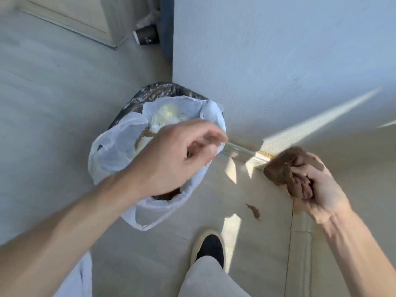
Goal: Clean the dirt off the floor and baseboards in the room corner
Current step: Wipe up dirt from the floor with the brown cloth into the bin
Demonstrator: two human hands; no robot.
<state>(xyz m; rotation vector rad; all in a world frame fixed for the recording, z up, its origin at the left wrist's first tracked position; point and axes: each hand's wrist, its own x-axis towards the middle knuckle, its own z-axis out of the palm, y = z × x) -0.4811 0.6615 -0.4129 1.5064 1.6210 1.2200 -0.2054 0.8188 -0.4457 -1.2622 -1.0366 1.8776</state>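
The right hand (321,185) clenches a soiled brown rag (285,168) just above the baseboard (242,152) in the corner. The left hand (175,159) hangs over a white bag (111,151) lining the bin, fingers curled, perhaps pinching its rim; blur hides this. A brown smear (254,211) lies on the floor (42,103) between rag and shoe (209,247).

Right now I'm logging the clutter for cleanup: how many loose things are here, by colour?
White: 1, the plastic bag lining the bin.
Brown: 2, the cloth in the right hand; the dirt smear.
Dark: 1, the cup.
Total: 4.
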